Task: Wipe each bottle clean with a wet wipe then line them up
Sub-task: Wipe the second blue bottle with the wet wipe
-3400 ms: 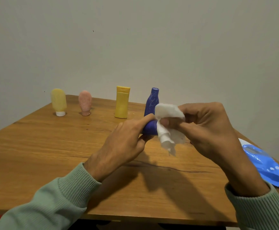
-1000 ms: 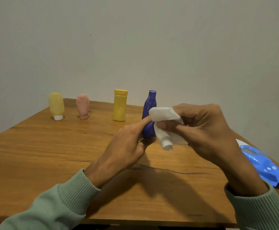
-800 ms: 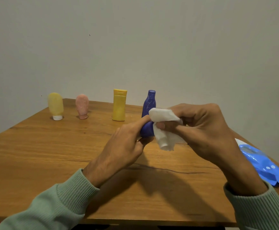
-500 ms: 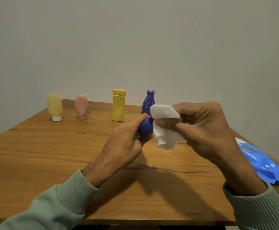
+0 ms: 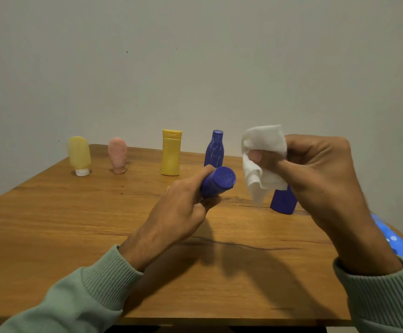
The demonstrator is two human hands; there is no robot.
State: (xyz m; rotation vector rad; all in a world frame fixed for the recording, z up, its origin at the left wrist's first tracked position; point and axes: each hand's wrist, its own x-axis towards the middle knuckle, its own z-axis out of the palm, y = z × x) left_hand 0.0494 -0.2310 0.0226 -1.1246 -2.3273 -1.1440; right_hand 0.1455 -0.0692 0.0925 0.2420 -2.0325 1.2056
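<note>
My left hand [image 5: 179, 212] grips a dark blue bottle [image 5: 217, 185] above the table, its round end turned toward me. My right hand [image 5: 315, 171] pinches a crumpled white wet wipe [image 5: 260, 159] just right of that bottle, apart from it. Along the back of the wooden table [image 5: 75, 224] stand a pale yellow tube [image 5: 78, 153], a pink tube [image 5: 117, 153], a yellow bottle [image 5: 171, 152] and a slim blue bottle [image 5: 215, 150]. Another blue bottle [image 5: 283, 200] stands behind my right hand, mostly hidden.
A blue wet-wipe pack [image 5: 392, 239] lies at the table's right edge, partly behind my right wrist. A plain grey wall rises behind the table. The table's front edge runs just below my sleeves.
The wipe was wrapped against the blue bottle; now my right hand has lifted it up and to the right, off the bottle. My left hand has turned the bottle's end toward me.
</note>
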